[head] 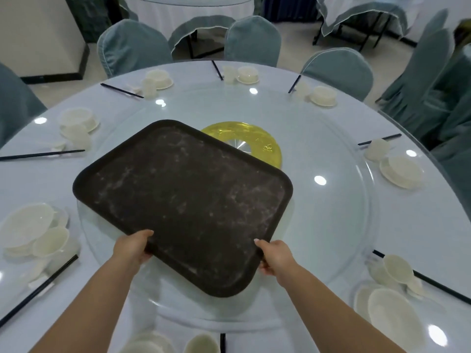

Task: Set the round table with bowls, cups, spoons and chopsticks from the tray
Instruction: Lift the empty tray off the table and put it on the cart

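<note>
Head view looks down on a round bench (331,138) in a pale cloth, with a glass turntable (331,225) over its middle and a yellow disc (270,151) at the hub. A dark brown tray (183,197) with a bare, scuffed surface is held tilted over the turntable, its far corner covering part of the yellow disc. The left hand (132,248) grips the tray's near-left edge, thumb on top and fingers curled beneath; the right hand (274,257) pinches the near-right edge in the same grip. Place settings ring the bench: pale bowls on saucers (401,171), cups (377,149) and dark chopsticks (379,139) lying beside them, with spoons too pale to make out clearly. Chairs in grey-blue covers (132,47) stand round the far side.
</note>
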The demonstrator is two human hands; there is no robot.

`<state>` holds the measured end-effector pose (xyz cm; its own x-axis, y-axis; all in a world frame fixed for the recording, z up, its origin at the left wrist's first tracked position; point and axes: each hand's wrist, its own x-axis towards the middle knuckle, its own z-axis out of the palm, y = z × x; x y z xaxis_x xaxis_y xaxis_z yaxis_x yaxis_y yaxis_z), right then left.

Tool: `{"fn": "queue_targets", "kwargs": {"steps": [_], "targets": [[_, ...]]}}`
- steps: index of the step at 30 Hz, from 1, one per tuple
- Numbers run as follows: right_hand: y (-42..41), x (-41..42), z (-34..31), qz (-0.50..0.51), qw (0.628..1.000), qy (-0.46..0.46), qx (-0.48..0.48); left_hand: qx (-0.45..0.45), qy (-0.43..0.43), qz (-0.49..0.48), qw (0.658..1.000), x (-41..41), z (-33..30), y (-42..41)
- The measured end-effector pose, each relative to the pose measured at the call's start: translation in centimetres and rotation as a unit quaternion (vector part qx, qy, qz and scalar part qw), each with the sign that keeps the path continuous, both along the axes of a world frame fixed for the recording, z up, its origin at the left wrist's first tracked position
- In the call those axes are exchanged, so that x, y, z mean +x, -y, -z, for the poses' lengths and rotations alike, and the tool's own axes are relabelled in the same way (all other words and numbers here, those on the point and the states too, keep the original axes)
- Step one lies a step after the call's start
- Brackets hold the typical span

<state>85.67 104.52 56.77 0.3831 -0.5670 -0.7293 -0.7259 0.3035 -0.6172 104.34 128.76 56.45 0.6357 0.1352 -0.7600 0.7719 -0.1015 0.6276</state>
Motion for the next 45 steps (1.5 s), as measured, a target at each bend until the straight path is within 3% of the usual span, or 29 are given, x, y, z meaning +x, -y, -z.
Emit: {"fn": "queue_targets", "kwargs": {"steps": [4,7,10,14,18,23,32,45], "targets": [[-0.4,0.2,1.2,-0.037,0.994,-0.019,-0.103,0.022,-0.009,0.021,1.0,0.9,0.2,-0.3],[-0.9,0.1,1.1,0.032,0.994,0.032,-0.099,0.007,-0.005,0.035,0.999,1.1,-0.2,-0.7],[-1.3,0.3,0.0,0.113,0.989,0.08,-0.041,-0.055,0.013,0.019,0.998,1.0,-0.6,-1.1],[-1.0,0.7,-2.4,0.141,0.983,0.119,-0.011,-0.174,0.0,-0.017,0.985,0.6,-1.9,-1.1],[-0.9,-0.4,-4.1,0.103,0.982,0.141,-0.076,-0.259,-0.003,-0.067,0.964,0.0,-2.9,-0.5],[-0.9,-3.1,-5.9,0.223,0.957,0.158,-0.097,-0.278,0.022,-0.05,0.959,-2.4,-5.0,1.7],[2.1,-10.6,-11.1,0.32,0.908,0.239,-0.128,-0.349,0.119,0.038,0.929,-8.1,-11.8,7.1],[7.3,-30.9,-15.3,0.412,0.862,0.257,-0.143,-0.386,0.09,0.161,0.904,-26.2,-16.1,16.5]]}}
